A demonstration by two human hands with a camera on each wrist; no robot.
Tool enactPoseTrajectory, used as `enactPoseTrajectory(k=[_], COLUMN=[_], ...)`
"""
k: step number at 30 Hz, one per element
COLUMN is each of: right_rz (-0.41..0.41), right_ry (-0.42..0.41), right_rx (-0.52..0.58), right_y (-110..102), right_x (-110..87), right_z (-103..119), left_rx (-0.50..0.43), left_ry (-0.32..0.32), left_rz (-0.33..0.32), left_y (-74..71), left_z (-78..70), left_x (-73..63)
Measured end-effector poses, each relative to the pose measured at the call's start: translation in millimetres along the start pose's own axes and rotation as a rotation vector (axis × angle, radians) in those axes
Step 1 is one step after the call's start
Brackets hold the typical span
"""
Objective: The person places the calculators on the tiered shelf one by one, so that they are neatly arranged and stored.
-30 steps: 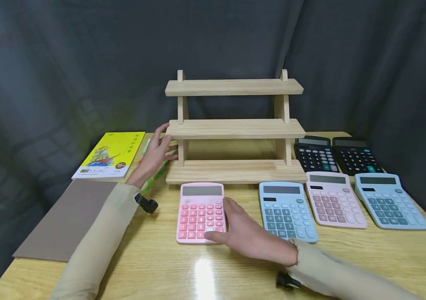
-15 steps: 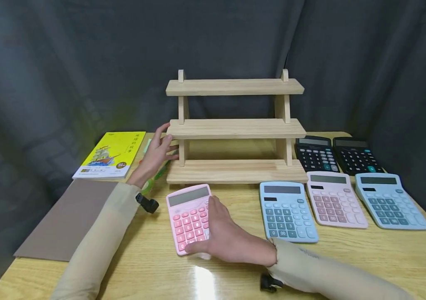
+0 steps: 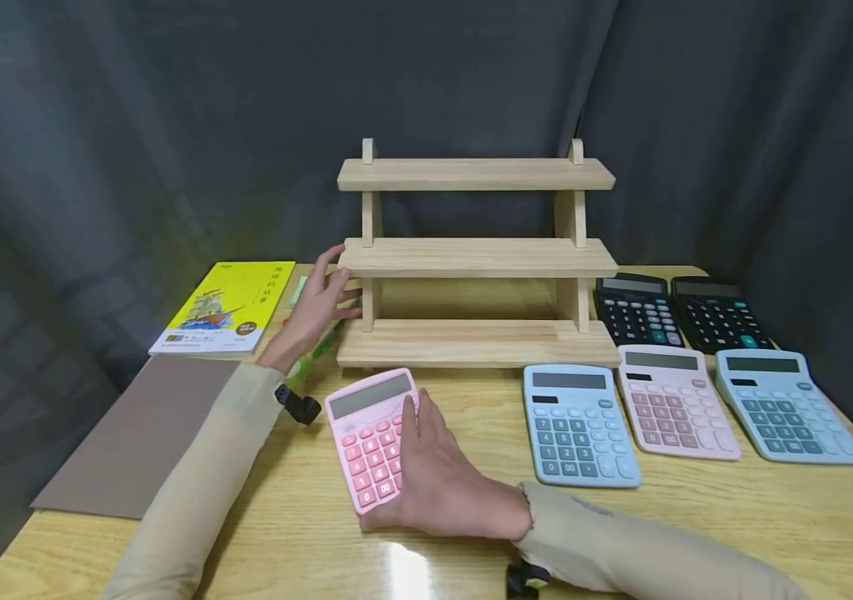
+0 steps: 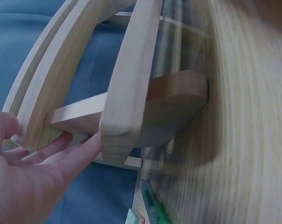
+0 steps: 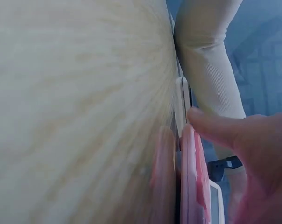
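Observation:
A three-tier wooden display rack stands at the back of the table. My left hand grips the left end of its middle shelf; in the left wrist view the thumb lies on one side of the wood and the fingers reach round the other. In front of the rack, a pink calculator lies turned at an angle. My right hand holds it, thumb at the lower corner and fingers along the right edge. From the right wrist view, the calculator appears edge-on, close to the tabletop.
At right lie a blue calculator, a paler pink calculator, another blue calculator and two black calculators behind. A yellow book and a brown board are at left. Green items lie beside the left wrist.
The pink calculator has slid left and toward me, turning counterclockwise with my right hand. My left hand keeps its place on the rack. The whole view has shifted slightly.

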State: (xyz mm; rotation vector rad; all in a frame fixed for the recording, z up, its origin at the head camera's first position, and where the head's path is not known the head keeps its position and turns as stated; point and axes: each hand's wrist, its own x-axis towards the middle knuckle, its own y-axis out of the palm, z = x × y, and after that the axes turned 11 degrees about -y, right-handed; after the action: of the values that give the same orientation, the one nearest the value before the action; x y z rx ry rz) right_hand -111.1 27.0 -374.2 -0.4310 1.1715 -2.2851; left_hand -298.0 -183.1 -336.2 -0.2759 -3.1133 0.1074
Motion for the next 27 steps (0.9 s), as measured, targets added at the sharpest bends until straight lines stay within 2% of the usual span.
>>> enactPoseTrajectory(k=[8, 18, 27], right_rz=[-0.012, 0.004, -0.009], right_ry=[0.017, 0.026, 0.024], right_rx=[-0.026, -0.134, -0.119], right_y=[2.5, 4.3, 4.9], right_x=[1.3, 0.2, 0.1], right_z=[1.9, 7.7, 8.5], left_rx=[-0.005, -0.001, 0.001], left_ry=[0.001, 0.003, -0.002], left_rz=[-0.001, -0.002, 0.005], left_y=[0.3, 0.0, -0.3], left_z=[0.2, 0.8, 0.2], left_x=[-0.1, 1.2, 0.5])
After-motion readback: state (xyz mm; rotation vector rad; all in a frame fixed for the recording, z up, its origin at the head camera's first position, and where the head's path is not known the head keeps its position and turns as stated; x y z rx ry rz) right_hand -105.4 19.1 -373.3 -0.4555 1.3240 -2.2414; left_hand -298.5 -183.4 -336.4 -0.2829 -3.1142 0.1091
